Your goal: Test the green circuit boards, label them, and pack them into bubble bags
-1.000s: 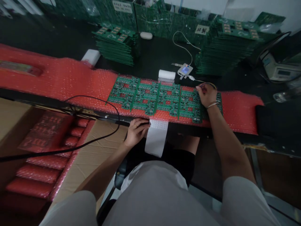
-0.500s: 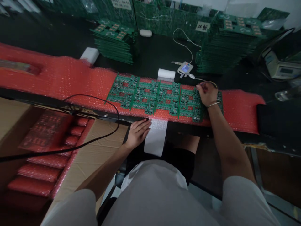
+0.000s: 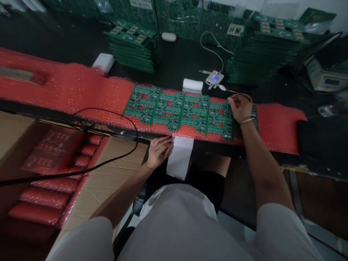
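**Q:** Where are your hands, and what do they have hold of?

**A:** My right hand [image 3: 240, 108] rests on the rightmost of the green printed circuit panels [image 3: 190, 112], which lie in a row on the red bubble-wrap sheet [image 3: 81, 90] along the near edge of the bench [image 3: 179, 61]. Its fingers [image 3: 231, 100] are curled nearly closed at the panel's far edge, pinching something small, possibly the end of the thin yellow-and-white lead [image 3: 239, 94]; I cannot tell for certain. My left hand [image 3: 160, 150] lies flat and open, fingers extended onto the white strip of small labels [image 3: 181, 159] that hangs over the bench's near edge. It grips nothing.

**Q:** What could go wrong from here?

**A:** In my judgement, three things. The label strip is held only by light pressure, so lifting my left hand could let it slide off the edge. The panels sit on soft wrap close to the near edge, so a push from my right wrist could shift one or tip it over. The lead could snag and drag the small white tester with the blue screen [image 3: 214, 78].

**Q:** What else is around, and what obstructs?

**A:** The white paper roll [image 3: 193, 84] lies just beyond the panels. Tall stacks of green boards [image 3: 261, 54] crowd the far right, and a lower stack [image 3: 133, 45] sits far left. A looping black cable [image 3: 108, 119] crosses the near edge left of my hand, above the cardboard box of red-wrapped bundles [image 3: 49, 174].
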### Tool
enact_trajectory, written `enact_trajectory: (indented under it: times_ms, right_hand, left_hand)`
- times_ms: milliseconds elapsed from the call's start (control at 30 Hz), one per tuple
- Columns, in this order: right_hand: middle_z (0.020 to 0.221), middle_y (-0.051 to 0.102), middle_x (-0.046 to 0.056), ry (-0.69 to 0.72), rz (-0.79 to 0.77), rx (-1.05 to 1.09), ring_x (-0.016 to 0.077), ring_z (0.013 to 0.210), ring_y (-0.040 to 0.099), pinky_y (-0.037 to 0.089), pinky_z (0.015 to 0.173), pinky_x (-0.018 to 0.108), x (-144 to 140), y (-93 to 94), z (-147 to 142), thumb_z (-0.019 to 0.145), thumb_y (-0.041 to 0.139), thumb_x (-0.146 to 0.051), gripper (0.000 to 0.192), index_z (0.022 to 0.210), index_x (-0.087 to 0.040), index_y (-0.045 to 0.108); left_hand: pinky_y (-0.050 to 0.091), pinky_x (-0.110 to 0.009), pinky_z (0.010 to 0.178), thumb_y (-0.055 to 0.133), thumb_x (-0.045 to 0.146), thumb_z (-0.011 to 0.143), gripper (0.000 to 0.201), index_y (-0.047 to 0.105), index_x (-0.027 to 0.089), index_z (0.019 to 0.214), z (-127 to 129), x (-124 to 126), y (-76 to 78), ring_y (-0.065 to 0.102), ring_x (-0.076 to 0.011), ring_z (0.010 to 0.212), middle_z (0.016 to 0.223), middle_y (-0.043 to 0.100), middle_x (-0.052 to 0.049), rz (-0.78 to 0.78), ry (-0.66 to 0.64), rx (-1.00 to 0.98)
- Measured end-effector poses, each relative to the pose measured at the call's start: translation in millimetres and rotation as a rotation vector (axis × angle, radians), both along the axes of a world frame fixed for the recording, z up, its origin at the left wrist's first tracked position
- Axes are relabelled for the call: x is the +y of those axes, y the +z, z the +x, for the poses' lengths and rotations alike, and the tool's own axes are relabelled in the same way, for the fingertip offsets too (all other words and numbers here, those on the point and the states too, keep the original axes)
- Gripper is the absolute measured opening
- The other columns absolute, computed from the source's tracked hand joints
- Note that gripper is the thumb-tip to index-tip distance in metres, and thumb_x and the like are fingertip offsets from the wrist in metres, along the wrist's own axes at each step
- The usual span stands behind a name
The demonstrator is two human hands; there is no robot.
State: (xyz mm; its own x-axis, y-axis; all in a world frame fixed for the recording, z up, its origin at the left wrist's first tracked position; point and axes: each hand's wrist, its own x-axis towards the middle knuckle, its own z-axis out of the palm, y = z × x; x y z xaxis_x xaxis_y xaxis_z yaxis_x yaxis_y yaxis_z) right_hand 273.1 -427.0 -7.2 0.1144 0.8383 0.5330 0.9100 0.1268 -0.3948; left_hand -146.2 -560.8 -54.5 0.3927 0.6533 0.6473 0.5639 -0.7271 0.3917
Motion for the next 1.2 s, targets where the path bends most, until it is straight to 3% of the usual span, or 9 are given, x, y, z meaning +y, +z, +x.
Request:
enact_trajectory:
  times_ms: [267, 433, 567, 700, 833, 1033, 1200]
  right_hand:
    - [0.086, 0.069, 0.01, 0.009, -0.049, 0.003, 0.0247, 0.081, 0.065, 0.055, 0.079, 0.042, 2, -2.7, 1, 0.097, 0.037, -0.07, 0.056, 0.092, -0.022, 0.064]
    - [0.087, 0.069, 0.01, 0.017, -0.076, 0.009, 0.025, 0.082, 0.064, 0.054, 0.081, 0.042, 3, -0.7, -3, 0.097, 0.033, -0.072, 0.059, 0.09, -0.022, 0.064]
    - [0.083, 0.069, 0.009, 0.036, -0.1, 0.031, 0.0249, 0.081, 0.064, 0.053, 0.081, 0.042, 2, 2.0, -6, 0.097, 0.035, -0.073, 0.059, 0.09, -0.023, 0.065]
    - [0.084, 0.071, 0.01, 0.022, -0.094, 0.047, 0.0261, 0.083, 0.064, 0.053, 0.082, 0.043, 1, 5.1, -9, 0.097, 0.036, -0.072, 0.057, 0.088, -0.023, 0.065]
    - [0.084, 0.071, 0.011, 0.044, -0.125, 0.061, 0.0265, 0.08, 0.063, 0.052, 0.081, 0.044, 1, 7.7, -10, 0.097, 0.038, -0.07, 0.054, 0.087, -0.023, 0.064]
    - [0.083, 0.07, 0.01, 0.062, -0.137, 0.038, 0.0263, 0.082, 0.061, 0.049, 0.08, 0.041, 4, 10.2, -11, 0.096, 0.044, -0.067, 0.05, 0.079, -0.023, 0.061]
    - [0.075, 0.068, 0.006, 0.047, -0.133, 0.12, 0.0236, 0.074, 0.059, 0.049, 0.073, 0.037, 6, 9.8, -11, 0.093, 0.049, -0.068, 0.049, 0.077, -0.024, 0.062]
  left_hand:
    - [0.052, -0.042, 0.095, 0.063, 0.018, 0.097, 0.01, 0.068, 0.023, 0.091, -6, -4, 15.1, 0.07, -0.0231, 0.114, 0.117, 0.076, -0.005, -0.106, -0.05, -0.013]
    - [0.052, -0.046, 0.098, 0.063, 0.019, 0.096, 0.008, 0.069, 0.024, 0.095, -16, -5, 42.9, 0.068, -0.0253, 0.114, 0.117, 0.075, -0.007, -0.178, -0.023, -0.093]
    - [0.052, -0.048, 0.1, 0.065, 0.018, 0.095, 0.008, 0.067, 0.026, 0.096, -5, 7, 73.0, 0.068, -0.0247, 0.107, 0.115, 0.074, -0.005, -0.203, -0.036, -0.19]
    - [0.052, -0.048, 0.099, 0.062, 0.024, 0.097, 0.007, 0.067, 0.026, 0.092, 28, 27, 99.6, 0.068, -0.0243, 0.106, 0.111, 0.074, -0.003, -0.267, -0.098, -0.207]
    - [0.052, -0.046, 0.102, 0.061, 0.026, 0.097, 0.008, 0.066, 0.025, 0.09, 67, 49, 112.3, 0.068, -0.0233, 0.108, 0.112, 0.073, -0.003, -0.334, -0.175, -0.209]
    - [0.054, -0.041, 0.098, 0.066, 0.02, 0.09, 0.006, 0.069, 0.021, 0.085, 132, 104, 107.2, 0.068, -0.0225, 0.107, 0.11, 0.073, -0.005, -0.522, -0.336, -0.164]
    - [0.053, -0.039, 0.093, 0.061, 0.007, 0.084, 0.018, 0.072, 0.019, 0.076, 200, 147, 96.0, 0.069, -0.0222, 0.094, 0.089, 0.075, -0.004, -0.587, -0.352, 0.069]
